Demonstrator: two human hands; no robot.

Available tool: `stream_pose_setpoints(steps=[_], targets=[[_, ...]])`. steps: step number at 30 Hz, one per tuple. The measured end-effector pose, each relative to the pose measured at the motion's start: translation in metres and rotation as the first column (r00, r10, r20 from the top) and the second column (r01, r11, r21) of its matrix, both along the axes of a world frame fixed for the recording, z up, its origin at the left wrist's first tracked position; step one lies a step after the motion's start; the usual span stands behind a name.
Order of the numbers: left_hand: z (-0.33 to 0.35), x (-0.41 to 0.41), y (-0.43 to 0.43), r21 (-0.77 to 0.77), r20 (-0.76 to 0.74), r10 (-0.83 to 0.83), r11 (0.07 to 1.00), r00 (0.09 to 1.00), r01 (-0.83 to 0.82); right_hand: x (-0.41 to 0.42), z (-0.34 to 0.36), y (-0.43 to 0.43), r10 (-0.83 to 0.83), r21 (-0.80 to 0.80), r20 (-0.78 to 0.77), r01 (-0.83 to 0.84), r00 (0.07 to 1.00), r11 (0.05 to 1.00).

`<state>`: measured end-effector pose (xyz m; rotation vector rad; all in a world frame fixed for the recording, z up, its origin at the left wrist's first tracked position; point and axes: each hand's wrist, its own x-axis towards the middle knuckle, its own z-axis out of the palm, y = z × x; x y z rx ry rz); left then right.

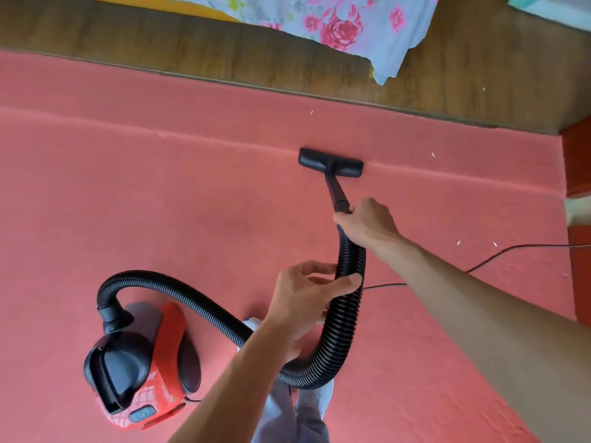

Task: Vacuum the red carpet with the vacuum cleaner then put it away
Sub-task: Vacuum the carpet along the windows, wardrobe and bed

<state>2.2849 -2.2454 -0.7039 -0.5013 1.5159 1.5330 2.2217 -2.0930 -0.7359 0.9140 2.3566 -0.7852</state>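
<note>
The red carpet [160, 203] fills most of the floor. A red and black vacuum cleaner [140, 366] stands on it at the lower left. Its ribbed black hose [339, 340] loops from the body up to a black wand. The flat black floor nozzle [331, 162] lies on the carpet along a raised crease. My right hand [367, 223] grips the wand where it meets the hose. My left hand [310, 292] holds the hose lower down, with thumb and fingers round it.
A wooden bed frame [224, 49] with a floral sheet [335, 24] hanging over it borders the carpet's far edge. A thin black power cord [499, 254] runs right towards a red wall [579, 161]. Small white scraps [459, 242] lie on the carpet at the right.
</note>
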Motion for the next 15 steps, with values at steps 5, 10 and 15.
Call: stream_pose_setpoints(steps=[5,10,15], targets=[[-0.006,0.008,-0.005,-0.016,0.029,0.001,1.0,1.0,0.0,0.022,0.007,-0.016,0.282,0.042,0.032,-0.283,0.959,0.958],[-0.004,0.002,-0.011,-0.022,0.061,-0.01,1.0,0.998,0.011,0.022,0.005,-0.027,0.402,0.065,0.076,-0.407,0.913,0.911],[-0.012,0.011,-0.023,-0.044,0.109,-0.018,0.999,0.994,0.023,0.028,-0.001,-0.049,0.493,0.081,0.168,-0.511,0.854,0.856]])
